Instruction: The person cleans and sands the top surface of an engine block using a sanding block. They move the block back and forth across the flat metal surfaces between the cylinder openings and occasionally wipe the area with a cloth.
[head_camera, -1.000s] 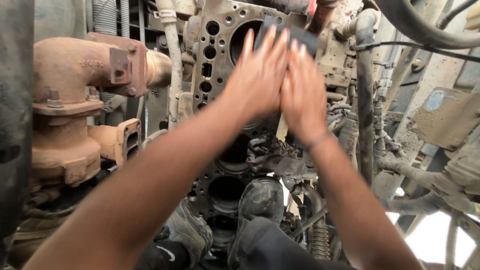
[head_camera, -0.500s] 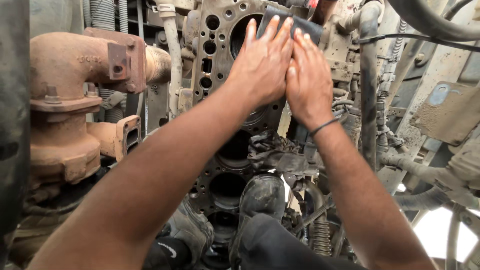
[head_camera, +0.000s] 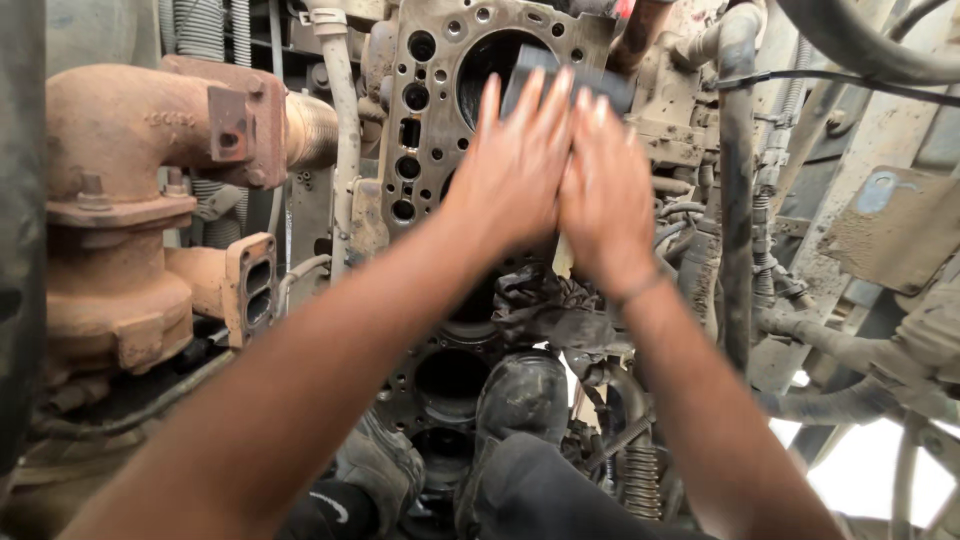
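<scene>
My left hand (head_camera: 515, 165) and my right hand (head_camera: 605, 185) lie side by side, fingers straight, pressed flat on a dark grey pad (head_camera: 612, 90). The pad rests against the dirty deck face of an engine block (head_camera: 435, 60), over its upper cylinder bore. Only the pad's top edge shows past my fingertips. Both hands are motion-blurred. A thin band circles my right wrist.
A rusty cast pipe elbow and housing (head_camera: 130, 200) stand at the left. Further open bores (head_camera: 450, 375) run down the block. A crumpled black rag (head_camera: 545, 305) lies below my hands, above my worn boots (head_camera: 520, 395). Hoses and pipes (head_camera: 735, 200) crowd the right side.
Both hands have slid the pad a little down and to the left across the block face, after moving up half a second earlier.
</scene>
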